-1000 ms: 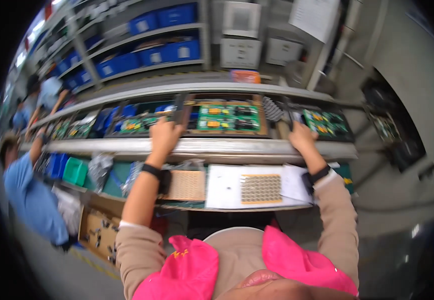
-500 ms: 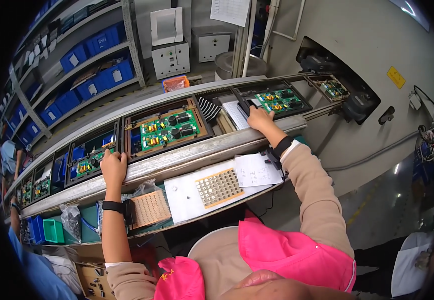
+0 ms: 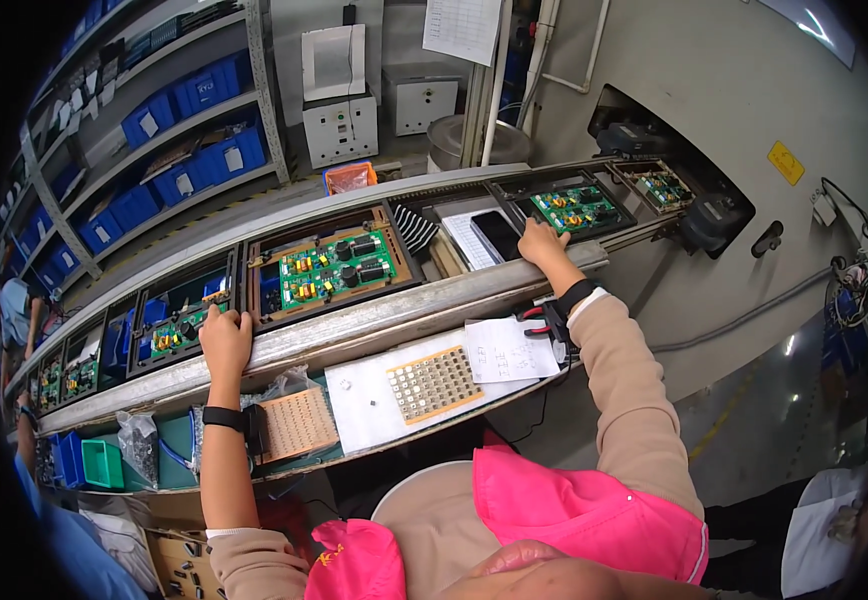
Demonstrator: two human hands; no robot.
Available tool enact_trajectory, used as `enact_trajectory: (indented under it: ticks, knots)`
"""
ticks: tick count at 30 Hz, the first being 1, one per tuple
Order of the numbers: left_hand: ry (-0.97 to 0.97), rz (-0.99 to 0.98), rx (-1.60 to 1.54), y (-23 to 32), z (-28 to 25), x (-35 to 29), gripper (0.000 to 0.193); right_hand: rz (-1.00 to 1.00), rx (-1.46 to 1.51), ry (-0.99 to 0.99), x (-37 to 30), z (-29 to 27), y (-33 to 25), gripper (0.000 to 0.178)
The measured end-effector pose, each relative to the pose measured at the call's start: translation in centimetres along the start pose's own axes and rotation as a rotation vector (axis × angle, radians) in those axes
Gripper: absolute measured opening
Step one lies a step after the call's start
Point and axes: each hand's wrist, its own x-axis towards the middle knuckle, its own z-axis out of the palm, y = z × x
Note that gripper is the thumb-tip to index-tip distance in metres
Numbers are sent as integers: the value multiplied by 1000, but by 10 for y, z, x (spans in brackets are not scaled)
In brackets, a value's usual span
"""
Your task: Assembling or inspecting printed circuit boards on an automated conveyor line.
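Observation:
My left hand [image 3: 226,342] is closed over the near right corner of a dark carrier frame [image 3: 142,318] with a green circuit board [image 3: 176,334] in it. My right hand [image 3: 544,245] has its fingers curled on the near left corner of another black carrier frame [image 3: 622,228], which bears a green board [image 3: 574,210] with yellow parts. Between my hands sits a carrier frame [image 3: 412,262] with a larger populated circuit board [image 3: 339,268]. A dark phone [image 3: 495,236] lies on a white sheet [image 3: 466,238] left of my right hand.
A metal rail [image 3: 394,304] runs along the near side of the line. Below it are a tray of small parts [image 3: 434,385], a brown perforated sheet [image 3: 296,420], a handwritten paper [image 3: 510,352], red-handled pliers [image 3: 538,322] and a green bin [image 3: 102,464]. At right stands a large machine [image 3: 724,110].
The carrier frame under my right hand has slid right, and that hand has moved with it. More of the phone shows now. My left hand has stayed nearly in place.

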Motion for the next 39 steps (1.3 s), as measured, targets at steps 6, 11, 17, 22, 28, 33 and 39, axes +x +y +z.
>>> enact_trajectory:
  ticks: [6,11,17,22,28,33,39]
  knots:
    - [6,13,8,2,-3,4,27,-37,-123,17,4,6,-5,35]
    - [-7,3,-7,1,0,0,27,-111,-249,-257,17,-12,-7,40]
    - [3,-4,8,3,-2,1,28,-100,-297,-311,17,-21,-11,38]
    - [14,-4,-13,1,1,-1,28,14,-254,-194,9,-17,-13,37]
    - [-5,-5,-12,1,0,0,28,11,-277,-201,8,-27,-11,35]
    - [2,-9,-8,0,-1,1,28,58,-315,-220,18,-33,-3,38]
    - [19,12,-7,1,0,1,28,171,-249,-207,29,-32,11,40]
